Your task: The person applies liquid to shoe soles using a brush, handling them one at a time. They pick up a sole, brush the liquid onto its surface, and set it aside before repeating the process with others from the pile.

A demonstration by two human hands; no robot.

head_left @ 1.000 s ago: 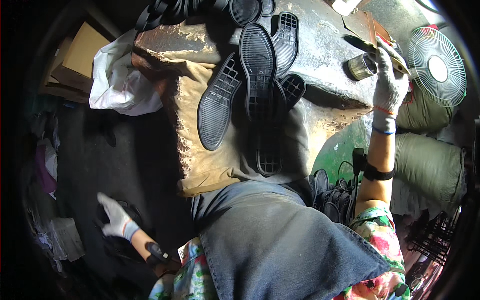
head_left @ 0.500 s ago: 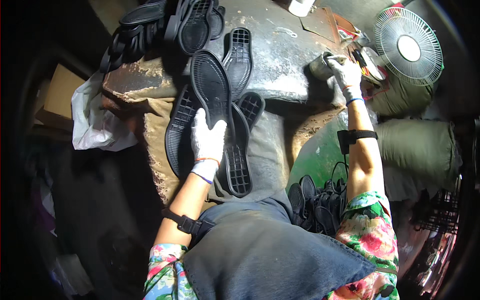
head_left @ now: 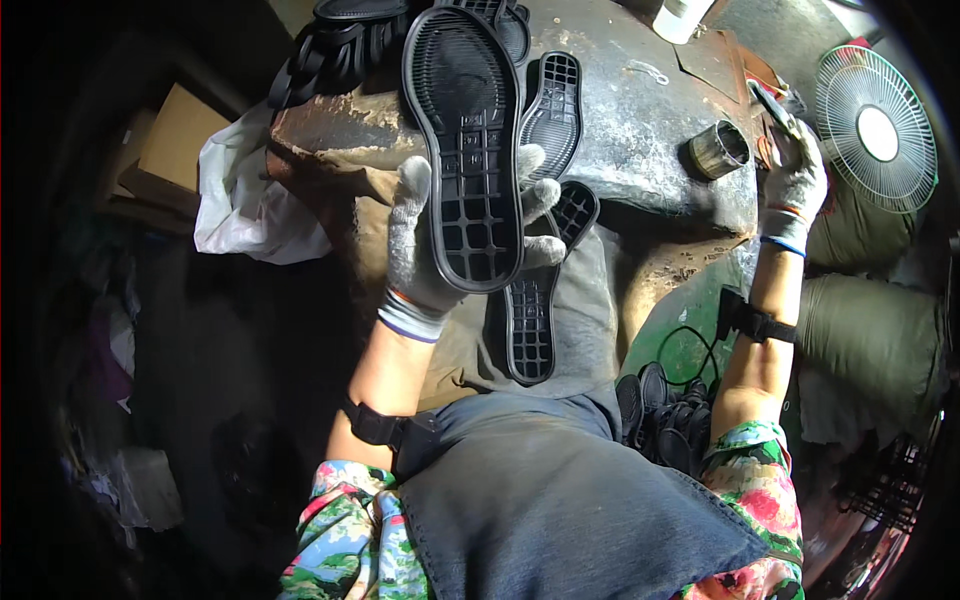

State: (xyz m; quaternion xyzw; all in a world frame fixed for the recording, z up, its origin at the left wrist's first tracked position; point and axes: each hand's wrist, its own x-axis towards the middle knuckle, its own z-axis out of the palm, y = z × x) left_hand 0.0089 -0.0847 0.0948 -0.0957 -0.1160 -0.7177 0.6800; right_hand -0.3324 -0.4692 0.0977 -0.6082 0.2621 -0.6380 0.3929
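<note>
My left hand (head_left: 418, 235), in a white glove, is closed around a black rubber shoe sole (head_left: 480, 150). It is raised in front of me, its gridded heel end toward me, with fingers along both edges. My right hand (head_left: 797, 172), gloved too, is off the bench's right side, beyond the open metal can (head_left: 720, 150). A slim dark thing shows at its fingertips; its kind is unclear. Behind the held sole, another sole (head_left: 552, 120) lies on the bench and a further sole (head_left: 530, 330) rests on the cloth over my lap.
More soles (head_left: 345, 60) are piled at the bench's far left. A white fan (head_left: 878, 133) stands at the right, above green stuffed bundles (head_left: 870, 320). Dark soles (head_left: 670, 420) lie low by my right side. A white sack (head_left: 240, 190) hangs beside cardboard boxes (head_left: 180, 140).
My left hand has lifted the sole and turned it so its gridded side shows. My right hand has left the can and moved right. The whole view has shifted.
</note>
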